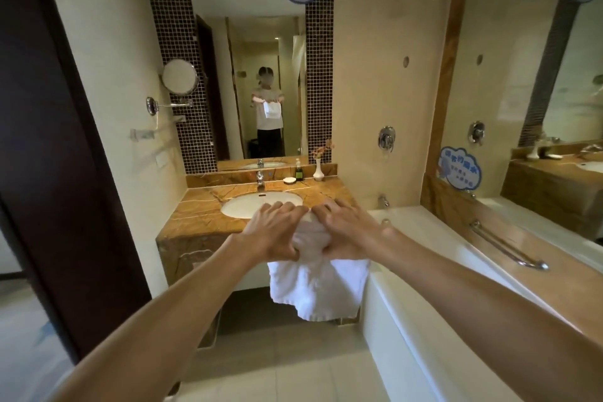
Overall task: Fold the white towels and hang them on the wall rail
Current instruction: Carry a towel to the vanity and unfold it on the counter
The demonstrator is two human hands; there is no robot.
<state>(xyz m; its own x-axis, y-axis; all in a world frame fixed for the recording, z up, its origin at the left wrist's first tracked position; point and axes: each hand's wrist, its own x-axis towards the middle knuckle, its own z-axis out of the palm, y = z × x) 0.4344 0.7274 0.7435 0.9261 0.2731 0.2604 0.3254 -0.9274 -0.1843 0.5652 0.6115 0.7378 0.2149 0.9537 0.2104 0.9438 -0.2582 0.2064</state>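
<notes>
A white towel point(318, 287) hangs in the air in front of me, bunched at its top edge. My left hand point(272, 230) grips that edge on the left and my right hand point(342, 228) grips it on the right, thumbs pinching the cloth. Both arms are stretched forward at about counter height. The towel's lower part droops loose below my hands. A glass towel rail point(153, 135) is fixed to the left wall beside the mirror, with nothing on it.
A marble vanity point(195, 215) with a white sink point(248, 204), tap, soap dish, bottle and vase stands ahead. A white bathtub point(424, 271) with a chrome grab bar point(509, 248) fills the right. A dark door frame point(65, 173) stands left. The mirror reflects a person holding the towel.
</notes>
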